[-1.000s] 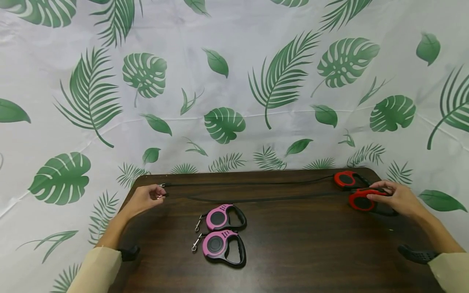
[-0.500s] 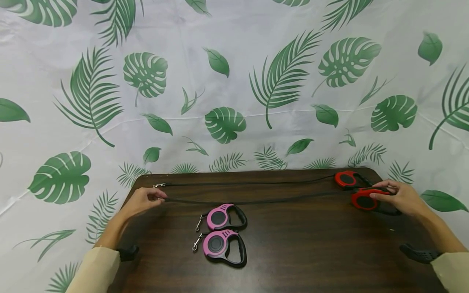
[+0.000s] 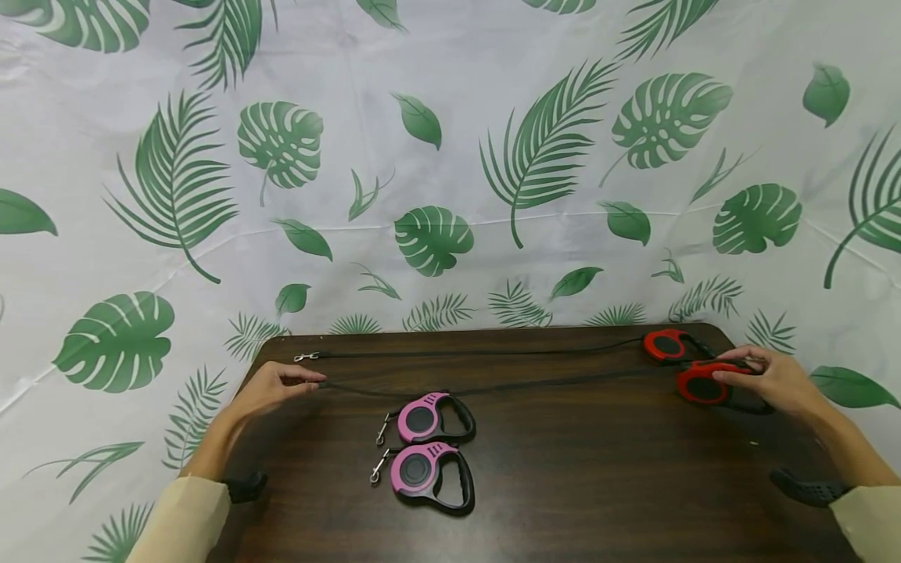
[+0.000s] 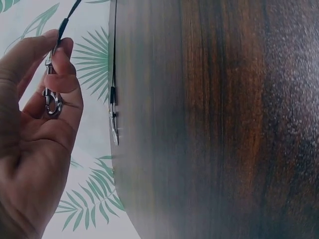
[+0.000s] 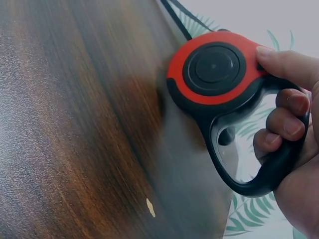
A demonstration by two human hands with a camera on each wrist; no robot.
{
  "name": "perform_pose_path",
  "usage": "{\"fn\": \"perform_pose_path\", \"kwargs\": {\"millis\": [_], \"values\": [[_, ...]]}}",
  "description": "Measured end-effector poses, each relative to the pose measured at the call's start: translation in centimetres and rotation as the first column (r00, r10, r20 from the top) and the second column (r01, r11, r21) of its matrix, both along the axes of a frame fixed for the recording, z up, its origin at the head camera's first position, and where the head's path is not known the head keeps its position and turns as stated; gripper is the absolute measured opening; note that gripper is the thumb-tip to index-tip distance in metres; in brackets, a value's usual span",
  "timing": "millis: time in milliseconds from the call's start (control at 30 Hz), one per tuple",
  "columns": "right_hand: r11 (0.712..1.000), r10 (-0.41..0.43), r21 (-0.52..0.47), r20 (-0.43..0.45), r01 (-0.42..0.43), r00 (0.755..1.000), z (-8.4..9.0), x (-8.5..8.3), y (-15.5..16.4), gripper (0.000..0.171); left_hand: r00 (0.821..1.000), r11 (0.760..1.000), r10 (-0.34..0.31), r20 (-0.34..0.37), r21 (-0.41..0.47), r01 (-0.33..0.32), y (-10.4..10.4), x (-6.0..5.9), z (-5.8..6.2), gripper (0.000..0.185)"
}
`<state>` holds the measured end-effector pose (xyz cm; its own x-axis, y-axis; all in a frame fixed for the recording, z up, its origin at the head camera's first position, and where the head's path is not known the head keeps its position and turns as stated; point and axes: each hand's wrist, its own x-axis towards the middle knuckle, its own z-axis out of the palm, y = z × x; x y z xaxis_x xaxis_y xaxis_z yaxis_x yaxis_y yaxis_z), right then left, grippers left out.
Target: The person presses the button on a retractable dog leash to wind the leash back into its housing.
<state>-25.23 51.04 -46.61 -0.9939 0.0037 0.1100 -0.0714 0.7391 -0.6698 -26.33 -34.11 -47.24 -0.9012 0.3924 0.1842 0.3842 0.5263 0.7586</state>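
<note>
Looking down from the head view, the right hand (image 3: 763,379) grips a red leash reel (image 3: 700,385) at 3 o'clock on the surface (image 3: 598,469), its black cord (image 3: 493,386) running to the left hand (image 3: 271,387) at 9 o'clock. Left wrist: fingers pinch the metal clip (image 4: 51,102). Right wrist: fingers curl round the reel's black handle (image 5: 269,174).

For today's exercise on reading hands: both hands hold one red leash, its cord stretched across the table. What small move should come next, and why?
Probably the left hand should lower the metal clip onto the table. It pinches the clip at the left edge, while the right hand grips the near red leash, its cord drawn out alongside the far red leash's cord, whose clip already lies flat.
</note>
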Motion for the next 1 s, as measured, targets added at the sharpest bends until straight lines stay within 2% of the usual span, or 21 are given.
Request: {"fn": "perform_pose_path", "kwargs": {"millis": [133, 267, 433, 600, 833, 1000], "values": [[1.000, -0.002, -0.016, 0.009, 0.002, 1.000, 0.28, 0.06, 0.16, 0.028, 0.999, 0.999, 0.033, 0.030, 0.015, -0.034, -0.16, -0.10, -0.06, 0.023], [1.000, -0.007, -0.027, 0.014, 0.007, 1.000, 0.54, 0.28, 0.31, 0.031, 0.998, 0.998, 0.061, 0.018, 0.003, -0.061, -0.23, -0.12, 0.02, 0.024], [0.999, 0.005, -0.040, 0.016, -0.005, 1.000, 0.78, 0.53, 0.25, 0.037, 0.995, 0.995, 0.095, -0.014, -0.006, -0.095, -0.51, -0.27, -0.35, 0.021], [0.997, 0.017, -0.082, 0.013, -0.016, 1.000, 1.04, 0.65, 0.14, 0.027, 0.991, 0.992, 0.124, -0.041, -0.005, -0.124, -0.51, -0.23, -0.30, 0.017], [0.994, 0.009, -0.110, -0.005, -0.010, 1.000, 0.97, 0.45, 0.21, 0.025, 0.975, 0.984, 0.176, -0.137, 0.004, -0.178, -0.51, -0.46, -0.30, 0.015], [0.991, 0.009, -0.132, -0.005, -0.009, 1.000, 0.87, 0.38, 0.46, 0.023, 0.971, 0.980, 0.197, -0.136, 0.006, -0.198, -0.69, -0.42, 0.02, 0.016]]}}
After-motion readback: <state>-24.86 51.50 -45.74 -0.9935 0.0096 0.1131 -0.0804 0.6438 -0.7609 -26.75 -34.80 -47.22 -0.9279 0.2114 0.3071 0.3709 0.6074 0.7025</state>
